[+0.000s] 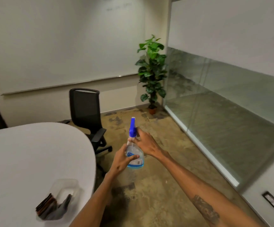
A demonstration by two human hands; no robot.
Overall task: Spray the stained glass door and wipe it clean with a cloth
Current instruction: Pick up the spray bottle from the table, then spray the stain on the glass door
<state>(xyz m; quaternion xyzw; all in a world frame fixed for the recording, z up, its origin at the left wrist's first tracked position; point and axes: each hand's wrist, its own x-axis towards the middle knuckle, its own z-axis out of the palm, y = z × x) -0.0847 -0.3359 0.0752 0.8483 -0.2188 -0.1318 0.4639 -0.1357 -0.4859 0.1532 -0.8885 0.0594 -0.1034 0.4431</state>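
Note:
A clear spray bottle [137, 158] with a blue trigger head and a little blue liquid is held in mid-air over the floor. My left hand [122, 159] grips its body from the left. My right hand [145, 143] reaches in from the right, fingers at the bottle's neck just under the blue head. The glass wall [223, 99] runs along the right side, frosted above and clear below, with smudges on the clear band. No cloth is visible.
A white rounded table [34, 161] fills the lower left, with a clear container [57, 200] of dark items near its edge. A black office chair [87, 115] stands behind it. A potted plant [152, 71] is in the corner. A whiteboard [64, 46] covers the far wall.

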